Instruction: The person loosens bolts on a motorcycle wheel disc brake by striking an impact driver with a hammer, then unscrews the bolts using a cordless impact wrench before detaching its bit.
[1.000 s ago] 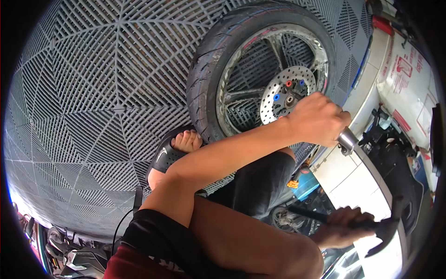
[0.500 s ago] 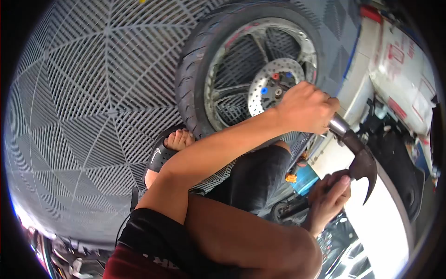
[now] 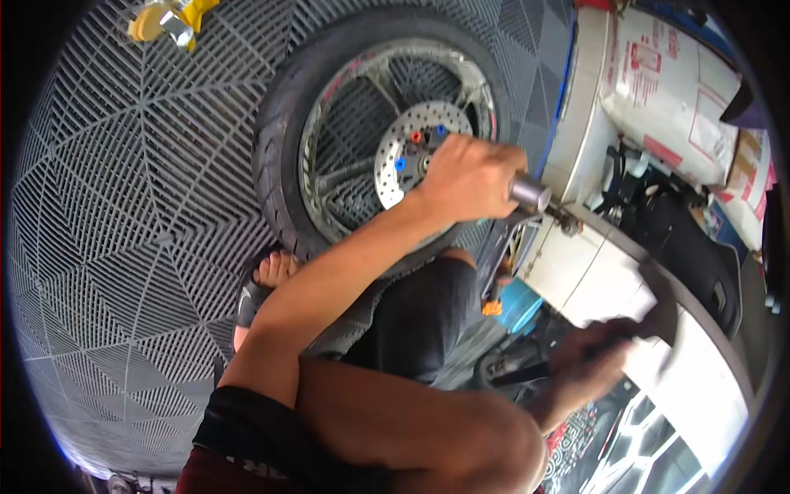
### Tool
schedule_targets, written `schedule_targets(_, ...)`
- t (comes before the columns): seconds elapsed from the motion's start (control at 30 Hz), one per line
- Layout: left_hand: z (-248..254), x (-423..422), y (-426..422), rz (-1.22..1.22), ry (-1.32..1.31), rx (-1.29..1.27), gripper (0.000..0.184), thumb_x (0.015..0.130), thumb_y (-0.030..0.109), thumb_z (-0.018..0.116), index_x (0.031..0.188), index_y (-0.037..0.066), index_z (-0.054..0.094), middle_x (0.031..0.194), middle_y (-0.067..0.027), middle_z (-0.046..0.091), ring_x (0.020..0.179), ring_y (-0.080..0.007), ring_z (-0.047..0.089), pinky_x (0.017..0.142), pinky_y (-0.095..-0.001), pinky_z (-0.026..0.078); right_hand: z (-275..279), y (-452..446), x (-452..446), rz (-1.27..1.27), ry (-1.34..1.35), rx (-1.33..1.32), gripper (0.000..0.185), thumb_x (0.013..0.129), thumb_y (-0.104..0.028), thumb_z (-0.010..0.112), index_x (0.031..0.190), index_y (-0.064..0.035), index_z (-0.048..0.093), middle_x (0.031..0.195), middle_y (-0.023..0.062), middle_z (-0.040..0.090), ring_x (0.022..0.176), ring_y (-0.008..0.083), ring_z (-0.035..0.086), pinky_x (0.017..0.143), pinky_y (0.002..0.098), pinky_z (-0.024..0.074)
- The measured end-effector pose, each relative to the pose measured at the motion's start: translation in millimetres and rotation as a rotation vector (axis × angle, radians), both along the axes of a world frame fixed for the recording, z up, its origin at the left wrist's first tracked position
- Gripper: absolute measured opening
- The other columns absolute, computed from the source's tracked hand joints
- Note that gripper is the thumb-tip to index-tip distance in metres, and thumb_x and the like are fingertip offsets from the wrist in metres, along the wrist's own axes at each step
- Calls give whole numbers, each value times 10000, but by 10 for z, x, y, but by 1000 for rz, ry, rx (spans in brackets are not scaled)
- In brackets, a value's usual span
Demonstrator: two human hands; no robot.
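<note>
My left hand is closed in a fist around a metal cylinder, whose rounded end sticks out on the right. That fist is over the brake disc of a wheel with a black tyre, lying on the floor; it covers part of the hub. Lower right, my right hand is wrapped round the handle of a claw hammer. The hammer and this hand are blurred by motion, and the hammer head is apart from the cylinder.
Grey slatted tiles cover the floor. A yellow object lies at the upper left. On the right are a white wrapped package, black parts and a white tiled ledge. A blue object is near my knee.
The hammer has swung away from the cylinder, which it was near half a second ago. My left hand keeps its hold. The view has shifted, bringing the yellow object in.
</note>
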State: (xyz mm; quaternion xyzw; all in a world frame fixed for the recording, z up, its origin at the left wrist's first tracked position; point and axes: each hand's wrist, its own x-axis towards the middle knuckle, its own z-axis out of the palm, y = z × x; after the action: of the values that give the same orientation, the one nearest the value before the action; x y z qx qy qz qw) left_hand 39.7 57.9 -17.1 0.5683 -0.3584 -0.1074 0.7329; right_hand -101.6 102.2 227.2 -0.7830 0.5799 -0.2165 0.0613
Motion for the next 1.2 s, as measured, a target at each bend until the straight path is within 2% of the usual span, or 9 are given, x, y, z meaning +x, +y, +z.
schedule_targets(0.13,-37,-91,14,-16,-22,-11,138,584,118,731,648,108,609,579,-43,618,510,-249,631,461,-372,478,167,-58,197,270,-486,401,379,1033,-456,470,899,-104,516,630,2,439,471,97,304,407,315,252)
schedule_targets(0.27,-30,123,-67,8,-76,3,149,570,125,732,661,117,613,583,-41,611,514,-246,630,464,-380,479,-89,-56,16,118,558,-44,278,1014,-345,516,922,-83,527,709,55,510,619,220,480,575,392,412)
schedule_targets(0.33,-45,129,-43,37,-43,8,156,564,124,722,675,121,613,587,-42,607,512,-244,629,467,-388,481,196,-103,239,166,346,-258,319,1055,-380,479,902,-101,501,685,36,489,580,177,488,544,368,429)
schedule_targets(0.4,-35,-78,12,-36,-6,5,164,562,127,721,681,122,609,593,-46,607,518,-243,632,468,-388,482,347,60,424,-2,-530,222,402,1066,-486,441,847,-149,464,651,-9,447,510,88,424,461,286,386)
schedule_targets(0.57,9,-81,6,-12,-30,-95,151,565,131,721,666,114,610,583,-46,601,489,-246,616,441,-379,464,-243,5,-176,201,709,-51,227,979,-262,598,1067,-55,564,816,80,548,668,210,537,596,358,483)
schedule_targets(0.77,-63,-122,24,0,-6,-15,164,547,128,734,664,105,622,588,-56,618,503,-239,625,464,-363,471,-71,94,869,-200,-727,-201,440,1061,-511,445,916,-100,506,645,-2,409,526,105,404,476,278,353)
schedule_targets(0.93,-3,-109,59,-47,17,-57,182,520,116,732,666,107,623,590,-52,614,500,-233,618,460,-365,465,-358,200,57,116,561,56,451,1087,-419,435,802,-83,529,706,12,517,543,96,432,488,262,328)
schedule_targets(1.1,-70,-87,12,-33,2,-28,178,520,113,737,656,116,622,582,-54,606,481,-251,593,450,-365,459,280,49,118,178,-674,226,417,1055,-499,441,1004,-102,556,637,22,494,409,81,346,365,228,259)
schedule_targets(1.2,-59,-114,5,5,44,-83,181,521,115,737,663,115,624,578,-55,606,490,-253,601,451,-369,457,-122,34,-307,156,755,-567,314,1041,-344,543,879,-75,552,622,59,505,484,159,446,455,281,341)
